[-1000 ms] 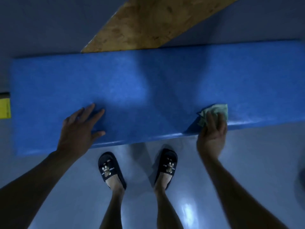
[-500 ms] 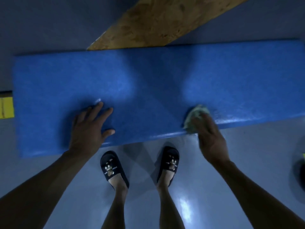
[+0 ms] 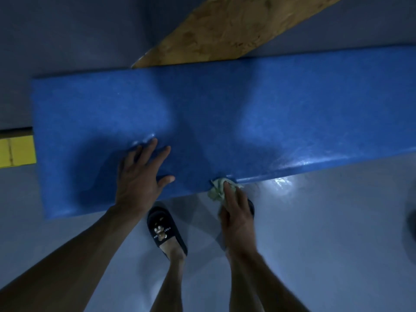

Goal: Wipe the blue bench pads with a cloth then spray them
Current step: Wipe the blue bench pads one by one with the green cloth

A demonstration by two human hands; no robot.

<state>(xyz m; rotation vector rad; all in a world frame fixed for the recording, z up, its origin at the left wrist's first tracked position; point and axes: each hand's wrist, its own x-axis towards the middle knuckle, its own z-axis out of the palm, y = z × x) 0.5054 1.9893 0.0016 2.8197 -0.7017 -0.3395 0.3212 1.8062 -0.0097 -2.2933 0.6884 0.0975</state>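
A long blue bench pad runs across the view from left to right. My left hand rests flat on its near part with the fingers spread. My right hand grips a crumpled pale green cloth and holds it against the pad's near front edge, just right of my left hand. The edge to the right of the cloth shines wet. No spray bottle is in view.
A wooden board slants behind the pad at the top. A yellow block sits at the pad's left end. My feet in black slides stand on the glossy grey floor. A dark object lies at the right edge.
My right hand has dragged the cloth leftward along the pad's near edge and down onto its front face. My left hand has slid right along the pad.
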